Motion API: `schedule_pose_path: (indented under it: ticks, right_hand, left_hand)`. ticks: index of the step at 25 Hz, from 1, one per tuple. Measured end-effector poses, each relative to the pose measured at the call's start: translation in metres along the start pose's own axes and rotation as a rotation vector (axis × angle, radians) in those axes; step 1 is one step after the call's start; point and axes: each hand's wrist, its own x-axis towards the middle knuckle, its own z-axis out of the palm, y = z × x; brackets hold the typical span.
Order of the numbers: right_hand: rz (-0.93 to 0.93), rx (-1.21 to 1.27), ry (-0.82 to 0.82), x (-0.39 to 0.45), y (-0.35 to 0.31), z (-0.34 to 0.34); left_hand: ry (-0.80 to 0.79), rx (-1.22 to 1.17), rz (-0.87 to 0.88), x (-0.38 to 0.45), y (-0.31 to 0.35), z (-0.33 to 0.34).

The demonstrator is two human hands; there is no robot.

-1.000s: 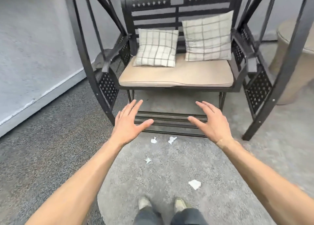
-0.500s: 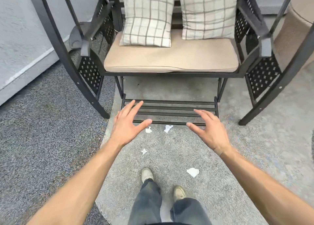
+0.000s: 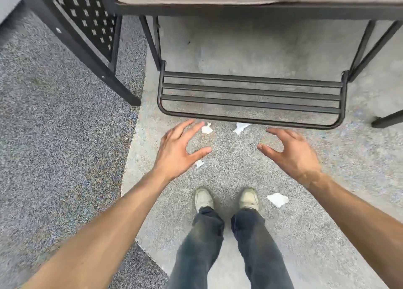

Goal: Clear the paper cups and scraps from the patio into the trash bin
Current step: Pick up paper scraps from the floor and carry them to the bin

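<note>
White paper scraps on grey rug, left hand and right hand above, fingers spread, holding nothing

Dark jeans, pale shoes (scuffed), bare forearms

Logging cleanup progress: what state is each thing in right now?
left hand: open, empty
right hand: open, empty
scrap by left fingers: on the floor
scrap under footrest edge: on the floor
scrap under left thumb: on the floor
scrap beside right shoe: on the floor
footrest: bare
</note>
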Motion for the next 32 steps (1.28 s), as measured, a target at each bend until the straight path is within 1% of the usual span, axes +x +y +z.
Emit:
schedule_pose_path:
  ticks: [4, 7, 9, 13, 15, 17, 20, 23, 28, 32]
  right_hand:
    - [-0.012, -0.069, -0.138, 0.059, 0.069, 0.114]
    - [-0.006, -0.080, -0.141, 0.092, 0.113, 0.188]
    - [-0.038, -0.099, -0.156, 0.116, 0.133, 0.230]
    - [-0.099, -0.128, -0.160, 0.172, 0.166, 0.305]
    - [-0.108, -0.188, -0.105, 0.198, 0.179, 0.339]
    - [-0.099, -0.244, -0.030, 0.221, 0.191, 0.370]
    - [-0.048, -0.227, 0.026, 0.254, 0.203, 0.396]
    - [-0.094, -0.221, 0.064, 0.282, 0.203, 0.407]
    - [-0.059, -0.261, 0.062, 0.297, 0.200, 0.410]
    - [-0.079, -0.264, 0.130, 0.307, 0.199, 0.407]
  left_hand:
    - [-0.098, 0.095, -0.071, 0.021, -0.095, 0.121]
    - [-0.138, 0.153, -0.168, 0.038, -0.161, 0.190]
    - [-0.176, 0.189, -0.192, 0.047, -0.202, 0.229]
    - [-0.326, 0.253, -0.140, 0.070, -0.267, 0.297]
    - [-0.396, 0.266, -0.104, 0.080, -0.295, 0.324]
    - [-0.432, 0.270, -0.023, 0.084, -0.322, 0.349]
    - [-0.418, 0.264, 0.074, 0.089, -0.350, 0.371]
    - [-0.381, 0.219, 0.123, 0.093, -0.359, 0.383]
    - [-0.390, 0.281, 0.215, 0.099, -0.355, 0.389]
    - [-0.454, 0.342, 0.231, 0.105, -0.359, 0.387]
